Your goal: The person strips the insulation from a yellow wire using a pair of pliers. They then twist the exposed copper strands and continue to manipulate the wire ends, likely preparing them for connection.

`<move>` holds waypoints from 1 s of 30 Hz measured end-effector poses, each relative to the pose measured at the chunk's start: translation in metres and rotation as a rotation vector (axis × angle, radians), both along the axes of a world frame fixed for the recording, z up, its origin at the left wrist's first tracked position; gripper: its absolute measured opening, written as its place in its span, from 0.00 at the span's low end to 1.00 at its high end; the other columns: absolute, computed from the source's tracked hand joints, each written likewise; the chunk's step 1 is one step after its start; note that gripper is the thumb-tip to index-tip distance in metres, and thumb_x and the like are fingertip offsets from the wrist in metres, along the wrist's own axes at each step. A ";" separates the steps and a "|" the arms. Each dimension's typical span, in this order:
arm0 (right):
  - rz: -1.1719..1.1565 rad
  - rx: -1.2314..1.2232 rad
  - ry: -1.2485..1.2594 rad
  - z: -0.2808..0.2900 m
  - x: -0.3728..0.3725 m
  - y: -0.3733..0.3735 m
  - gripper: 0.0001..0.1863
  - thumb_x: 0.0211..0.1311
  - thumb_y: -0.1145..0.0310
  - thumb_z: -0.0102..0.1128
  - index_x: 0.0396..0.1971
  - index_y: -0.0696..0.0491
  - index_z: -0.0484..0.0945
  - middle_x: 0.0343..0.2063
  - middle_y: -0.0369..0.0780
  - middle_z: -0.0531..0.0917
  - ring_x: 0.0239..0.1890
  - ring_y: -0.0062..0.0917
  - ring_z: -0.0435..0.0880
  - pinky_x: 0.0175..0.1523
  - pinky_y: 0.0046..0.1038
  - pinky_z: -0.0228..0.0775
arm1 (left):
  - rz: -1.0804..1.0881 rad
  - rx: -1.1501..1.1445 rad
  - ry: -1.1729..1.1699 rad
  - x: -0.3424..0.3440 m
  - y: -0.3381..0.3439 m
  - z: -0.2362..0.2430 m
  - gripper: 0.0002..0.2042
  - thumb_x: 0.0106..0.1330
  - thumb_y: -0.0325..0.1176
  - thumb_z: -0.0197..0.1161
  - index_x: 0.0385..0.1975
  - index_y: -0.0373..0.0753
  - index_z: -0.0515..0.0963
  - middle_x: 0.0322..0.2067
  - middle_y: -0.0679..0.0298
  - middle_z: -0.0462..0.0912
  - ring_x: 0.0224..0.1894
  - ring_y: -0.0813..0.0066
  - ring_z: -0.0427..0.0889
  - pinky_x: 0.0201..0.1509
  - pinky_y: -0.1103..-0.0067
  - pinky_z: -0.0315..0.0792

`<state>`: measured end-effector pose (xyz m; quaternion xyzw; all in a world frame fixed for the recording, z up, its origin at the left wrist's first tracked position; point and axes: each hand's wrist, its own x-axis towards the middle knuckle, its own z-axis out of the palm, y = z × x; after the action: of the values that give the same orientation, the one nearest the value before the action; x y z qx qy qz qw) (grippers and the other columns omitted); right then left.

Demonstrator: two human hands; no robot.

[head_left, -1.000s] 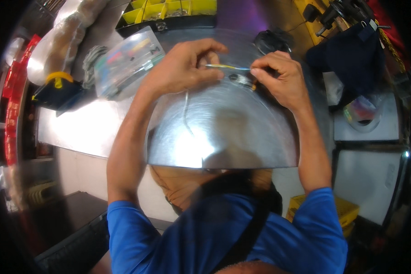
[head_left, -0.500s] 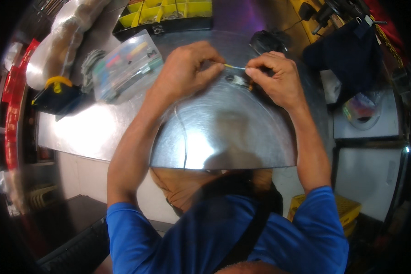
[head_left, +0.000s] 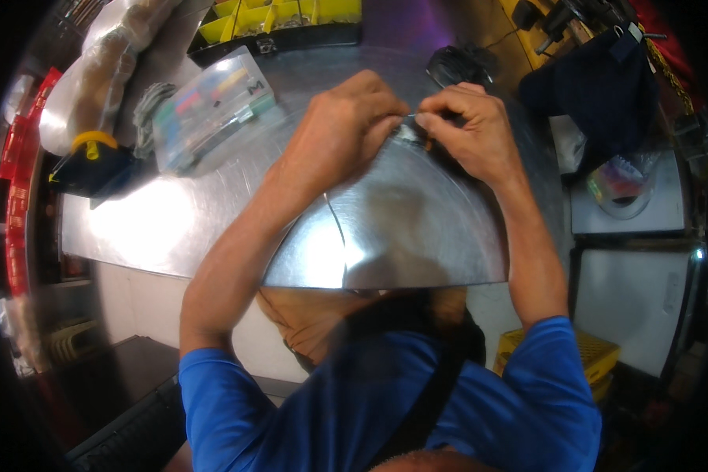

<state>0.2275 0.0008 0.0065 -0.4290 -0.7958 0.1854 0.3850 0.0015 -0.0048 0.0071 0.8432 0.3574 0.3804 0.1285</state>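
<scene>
Over the shiny metal tabletop (head_left: pixel 417 259), my two hands almost meet. My left hand (head_left: pixel 352 122) is closed in a pinch around a thin wire (head_left: pixel 410 116), of which only a short bluish stretch shows between the fingertips. On the other side of this gap my right hand (head_left: pixel 473 126) pinches the same wire, thumb against forefinger. A thin grey cable (head_left: pixel 336 224) runs from beneath my left wrist to the table's front edge; whether it joins the wire is hidden. Beneath the fingertips lies a small whitish part (head_left: pixel 407 135), partly covered by my hands.
Left of my arm lies a clear plastic case (head_left: pixel 212 110) of coloured pieces, beside a grey cloth (head_left: pixel 145 118) and a dark pouch (head_left: pixel 94 169). A yellow compartment box (head_left: pixel 279 31) stands behind. A black bundle (head_left: pixel 458 67) and a dark cloth (head_left: pixel 590 94) are at right.
My left hand has moved right, toward my right hand, which stays nearly in place. The yellow stretch of wire is now covered, and the grey cable has shifted right.
</scene>
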 end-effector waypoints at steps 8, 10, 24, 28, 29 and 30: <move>0.069 -0.053 -0.070 0.006 0.001 -0.003 0.06 0.59 0.70 0.71 0.33 0.56 0.89 0.25 0.38 0.88 0.29 0.26 0.84 0.55 0.32 0.70 | -0.026 0.087 0.061 0.001 0.004 -0.006 0.06 0.65 0.26 0.71 0.40 0.35 0.86 0.36 0.60 0.83 0.36 0.68 0.87 0.38 0.73 0.82; 0.092 -0.055 -0.097 0.007 0.001 -0.003 0.06 0.60 0.70 0.70 0.33 0.57 0.89 0.26 0.39 0.89 0.29 0.27 0.84 0.56 0.34 0.70 | -0.031 0.087 0.097 0.001 0.005 -0.006 0.06 0.65 0.26 0.71 0.40 0.35 0.85 0.36 0.60 0.82 0.36 0.67 0.86 0.39 0.72 0.82; 0.096 -0.166 0.012 0.008 0.006 -0.006 0.10 0.59 0.71 0.72 0.39 0.58 0.89 0.34 0.42 0.91 0.34 0.30 0.89 0.42 0.31 0.81 | -0.063 -0.022 0.041 -0.004 0.007 -0.004 0.06 0.65 0.25 0.69 0.40 0.36 0.84 0.35 0.61 0.81 0.32 0.70 0.82 0.31 0.75 0.79; 0.155 -0.047 -0.042 0.005 0.005 -0.003 0.08 0.60 0.71 0.72 0.37 0.57 0.89 0.32 0.41 0.89 0.32 0.31 0.88 0.43 0.33 0.79 | -0.088 -0.035 0.063 -0.007 0.007 -0.002 0.06 0.65 0.26 0.69 0.39 0.35 0.85 0.35 0.62 0.81 0.31 0.75 0.82 0.25 0.77 0.77; 0.165 -0.009 -0.063 0.005 0.005 -0.003 0.07 0.60 0.71 0.72 0.37 0.56 0.89 0.30 0.40 0.89 0.31 0.31 0.87 0.43 0.34 0.77 | -0.092 -0.036 0.072 -0.008 0.008 -0.002 0.06 0.65 0.26 0.70 0.39 0.35 0.85 0.35 0.62 0.81 0.31 0.74 0.82 0.26 0.77 0.77; 0.159 0.018 -0.090 0.005 0.004 -0.004 0.07 0.60 0.70 0.71 0.36 0.56 0.89 0.30 0.40 0.89 0.31 0.32 0.86 0.44 0.34 0.76 | -0.095 -0.038 0.082 -0.008 0.008 -0.002 0.06 0.65 0.26 0.70 0.40 0.35 0.85 0.35 0.62 0.81 0.31 0.74 0.82 0.26 0.77 0.78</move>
<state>0.2316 -0.0029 0.0118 -0.3688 -0.8455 0.1886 0.3370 -0.0068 0.0027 0.0051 0.8715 0.3291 0.3322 0.1476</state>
